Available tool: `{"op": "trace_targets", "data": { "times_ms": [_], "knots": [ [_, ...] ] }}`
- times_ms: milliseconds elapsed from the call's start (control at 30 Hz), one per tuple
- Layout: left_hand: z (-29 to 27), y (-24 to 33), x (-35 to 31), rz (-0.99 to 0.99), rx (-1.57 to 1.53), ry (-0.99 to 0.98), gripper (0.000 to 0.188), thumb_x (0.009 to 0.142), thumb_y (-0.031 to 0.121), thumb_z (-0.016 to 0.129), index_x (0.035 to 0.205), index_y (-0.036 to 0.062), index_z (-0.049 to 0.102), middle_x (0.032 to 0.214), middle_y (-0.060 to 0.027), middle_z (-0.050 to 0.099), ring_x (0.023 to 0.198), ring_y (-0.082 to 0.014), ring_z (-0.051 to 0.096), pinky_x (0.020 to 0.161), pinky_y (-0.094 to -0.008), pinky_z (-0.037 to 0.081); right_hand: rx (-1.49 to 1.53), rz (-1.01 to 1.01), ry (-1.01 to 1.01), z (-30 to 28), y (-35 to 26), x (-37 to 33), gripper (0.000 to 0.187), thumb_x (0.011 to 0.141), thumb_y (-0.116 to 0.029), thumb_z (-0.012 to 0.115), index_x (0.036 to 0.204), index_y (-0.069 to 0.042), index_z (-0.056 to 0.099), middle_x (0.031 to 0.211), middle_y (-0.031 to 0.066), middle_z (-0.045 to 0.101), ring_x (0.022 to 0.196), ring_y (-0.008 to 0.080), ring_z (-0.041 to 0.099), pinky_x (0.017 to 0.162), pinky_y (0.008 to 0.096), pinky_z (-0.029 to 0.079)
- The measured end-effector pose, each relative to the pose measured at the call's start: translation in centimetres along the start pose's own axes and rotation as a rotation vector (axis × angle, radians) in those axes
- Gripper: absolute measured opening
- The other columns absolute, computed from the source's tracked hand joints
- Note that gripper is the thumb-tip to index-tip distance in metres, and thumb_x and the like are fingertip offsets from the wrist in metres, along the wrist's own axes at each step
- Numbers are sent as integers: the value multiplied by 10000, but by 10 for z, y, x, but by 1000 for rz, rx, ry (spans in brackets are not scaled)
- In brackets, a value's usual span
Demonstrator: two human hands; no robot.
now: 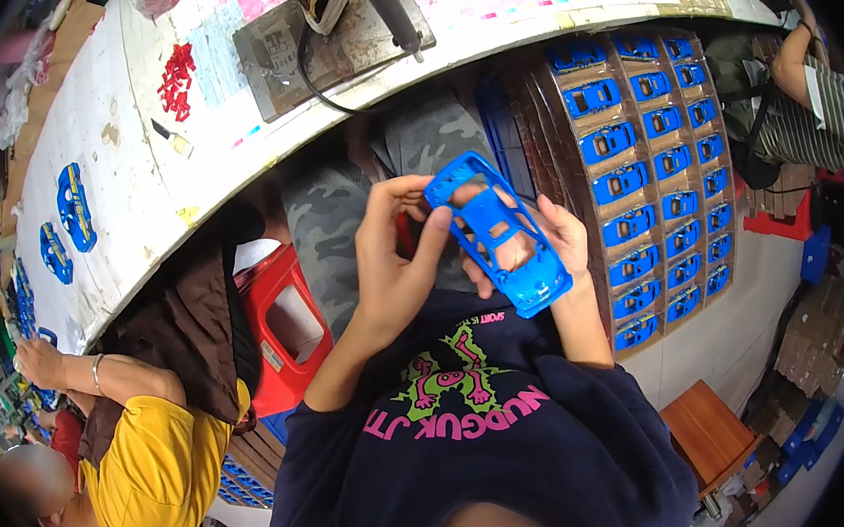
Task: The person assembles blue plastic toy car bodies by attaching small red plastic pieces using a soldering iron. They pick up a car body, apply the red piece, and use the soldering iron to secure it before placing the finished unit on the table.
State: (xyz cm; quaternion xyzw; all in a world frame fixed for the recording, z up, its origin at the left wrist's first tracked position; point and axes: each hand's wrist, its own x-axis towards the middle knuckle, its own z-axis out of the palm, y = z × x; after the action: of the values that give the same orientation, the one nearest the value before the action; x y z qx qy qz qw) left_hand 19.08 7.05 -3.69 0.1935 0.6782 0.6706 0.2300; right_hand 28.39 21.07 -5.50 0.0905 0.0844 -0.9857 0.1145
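A blue toy car body shell (487,216) with open window gaps is held tilted above my lap. My left hand (398,251) pinches its upper left end between thumb and fingers. A bit of red shows behind that hand's thumb, too hidden to name. My right hand (562,246) grips the shell's lower right side, with its fingers partly hidden beneath. Small red plastic pieces (177,81) lie in a pile on the white worktable (126,208), and a small flat tool (172,138) rests near them.
A metal-based bench device (288,71) with a black cable stands on the table. Blue car shells (630,224) fill a brown compartment tray at right. More blue car parts (73,208) lie at far left. A red stool (282,317) and a yellow-sleeved person (160,441) are at left.
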Motion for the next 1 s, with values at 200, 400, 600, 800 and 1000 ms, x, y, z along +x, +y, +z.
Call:
{"op": "trace_targets", "data": {
  "times_ms": [200,400,600,800,1000],
  "knots": [
    [-6,-7,25,10,9,199,187,811,82,569,916,-20,453,736,-20,508,646,-46,440,599,-180,378,-354,-407,129,20,2,20,958,658,-465,605,1342,-70,63,1286,224,296,867,328,522,650,374,513],
    [8,-3,34,-92,-101,150,145,859,102,498,939,-7,445,810,-50,533,724,-66,498,658,-192,405,-843,-608,494,28,-3,27,577,753,7,548,1261,2,272,931,87,527,560,109,507,444,202,390],
    [11,7,40,-46,-226,117,308,898,236,369,1045,-27,433,761,-34,461,693,-87,436,651,-227,387,-986,-755,519,38,-24,44,518,723,-11,631,1170,18,370,926,54,541,713,77,524,585,192,430],
    [9,11,51,-30,-417,115,438,874,327,320,1075,-44,439,749,-27,406,700,-111,380,663,-244,326,-1203,-878,447,49,-41,56,527,659,-40,710,1091,24,415,879,53,568,779,94,547,676,221,451],
    [8,11,58,-7,-552,115,475,871,355,277,1070,-47,434,739,-28,388,705,-111,347,654,-244,292,-1416,-962,465,59,-49,61,518,579,-99,759,1008,19,492,901,95,567,804,169,569,706,262,451]
  ]
}}
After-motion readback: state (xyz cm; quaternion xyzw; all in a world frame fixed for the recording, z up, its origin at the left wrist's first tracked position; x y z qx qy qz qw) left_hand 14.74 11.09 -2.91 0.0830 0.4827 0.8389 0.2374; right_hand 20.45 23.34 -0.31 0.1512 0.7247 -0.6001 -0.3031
